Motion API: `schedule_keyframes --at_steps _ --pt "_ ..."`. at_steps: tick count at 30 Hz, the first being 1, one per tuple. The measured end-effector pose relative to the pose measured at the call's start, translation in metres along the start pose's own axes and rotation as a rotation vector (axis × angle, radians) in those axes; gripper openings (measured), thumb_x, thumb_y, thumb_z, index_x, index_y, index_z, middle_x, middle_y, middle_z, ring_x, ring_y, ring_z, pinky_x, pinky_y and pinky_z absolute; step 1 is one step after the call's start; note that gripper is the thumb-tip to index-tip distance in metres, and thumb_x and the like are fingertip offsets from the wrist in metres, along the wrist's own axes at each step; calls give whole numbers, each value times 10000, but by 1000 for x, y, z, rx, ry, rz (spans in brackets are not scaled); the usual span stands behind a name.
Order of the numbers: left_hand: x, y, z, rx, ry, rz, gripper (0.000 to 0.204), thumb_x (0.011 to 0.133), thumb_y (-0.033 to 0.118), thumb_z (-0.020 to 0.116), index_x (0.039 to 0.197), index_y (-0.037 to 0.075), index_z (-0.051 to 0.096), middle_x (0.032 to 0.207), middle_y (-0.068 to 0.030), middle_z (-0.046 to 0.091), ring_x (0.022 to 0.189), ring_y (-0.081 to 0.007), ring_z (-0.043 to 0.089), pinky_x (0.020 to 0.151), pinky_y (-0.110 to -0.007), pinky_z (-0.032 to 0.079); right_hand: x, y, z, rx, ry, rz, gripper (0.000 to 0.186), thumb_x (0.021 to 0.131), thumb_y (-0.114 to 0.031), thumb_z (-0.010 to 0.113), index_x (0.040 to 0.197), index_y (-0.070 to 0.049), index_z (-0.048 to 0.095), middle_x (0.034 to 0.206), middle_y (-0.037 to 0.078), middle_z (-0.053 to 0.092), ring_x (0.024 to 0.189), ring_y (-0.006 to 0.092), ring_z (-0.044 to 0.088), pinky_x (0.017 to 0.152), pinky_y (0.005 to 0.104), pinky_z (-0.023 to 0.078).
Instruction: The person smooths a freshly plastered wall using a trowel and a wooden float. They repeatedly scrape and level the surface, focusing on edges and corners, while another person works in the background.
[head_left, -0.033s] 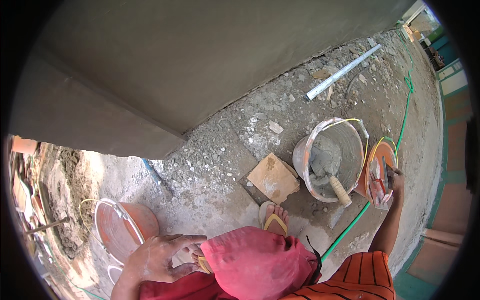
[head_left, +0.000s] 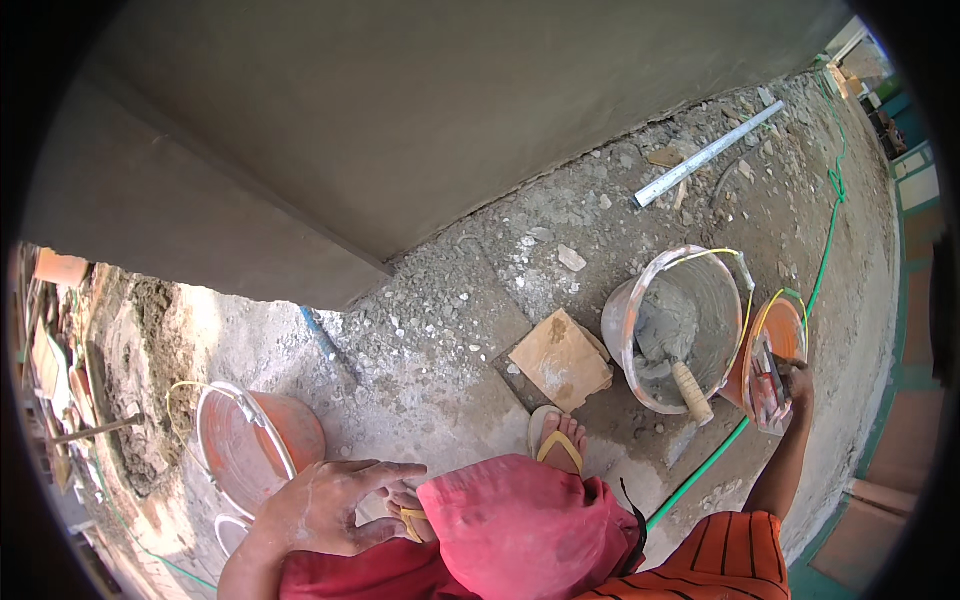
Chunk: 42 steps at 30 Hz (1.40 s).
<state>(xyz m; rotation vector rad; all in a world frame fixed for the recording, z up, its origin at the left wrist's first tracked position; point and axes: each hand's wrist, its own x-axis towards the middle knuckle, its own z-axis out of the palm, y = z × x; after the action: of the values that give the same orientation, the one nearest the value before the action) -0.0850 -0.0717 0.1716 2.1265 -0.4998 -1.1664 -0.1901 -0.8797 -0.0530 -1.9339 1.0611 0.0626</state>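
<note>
Flat tool (head_left: pixel 768 395) with red on it sits at right of the frame, at the mouth of the orange bucket (head_left: pixel 737 378); its long axis runs nearly up and down the picture, the pale lower end pointing toward the bottom edge, tipped slightly right. Your right hand (head_left: pixel 797 382) is curled closed on its right side, hiding part of it. Your left hand (head_left: pixel 325 507), lower left, is loosely spread, thumb apart, with nothing visible in its grasp.

Just left of the orange bucket, the mortar bucket (head_left: pixel 614 325) crowds that side, with a pale-handled tool (head_left: pixel 690 390) leaning over its lower-right rim. The green hose (head_left: pixel 700 471) runs below and up behind the buckets. Square tiles (head_left: pixel 558 358) lie near centre, a metal bar (head_left: pixel 710 155) slants at upper right, and another bucket (head_left: pixel 293 430) stands lower left.
</note>
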Motion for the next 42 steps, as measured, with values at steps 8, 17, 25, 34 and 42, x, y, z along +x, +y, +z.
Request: schedule_keyframes --at_steps 8,17,25,34,42 --pt "-2 1 12 48 92 -99 638 735 142 714 1351 94 556 1055 -183 707 957 -347 700 836 -429 574 84 67 103 -742 187 -48 283 708 -221 664 839 7 769 760 209 711 722 292 710 678 384 540" --pt "-2 -5 9 40 74 -114 639 760 184 692 1374 100 536 1134 -211 687 985 -371 687 855 -456 560 65 -55 -50 -704 -234 -343 231 795 -140 646 864 61 738 769 158 717 671 225 671 697 362 551" --pt "-3 -17 8 42 56 9 655 812 190 766 1414 125 515 1161 -175 690 1034 -334 691 874 -423 570 -160 -250 144 451 -534 -544 820 795 -452 725 1392 54 478 1278 154 618 1160 227 606 994 337 479" --pt "-35 -22 12 10 71 7 631 862 298 693 1431 131 478 1127 -208 678 985 -379 678 880 -447 547 -282 -226 500 -496 -874 -974 427 889 -267 674 1273 -105 578 1262 170 587 1154 374 579 950 481 474" --pt "-57 -24 19 -86 100 40 628 881 302 675 1449 137 462 1148 -197 680 988 -366 676 877 -442 543 -306 -333 539 550 -788 -933 396 913 -203 675 1238 -9 559 1083 130 665 996 246 646 894 369 497"
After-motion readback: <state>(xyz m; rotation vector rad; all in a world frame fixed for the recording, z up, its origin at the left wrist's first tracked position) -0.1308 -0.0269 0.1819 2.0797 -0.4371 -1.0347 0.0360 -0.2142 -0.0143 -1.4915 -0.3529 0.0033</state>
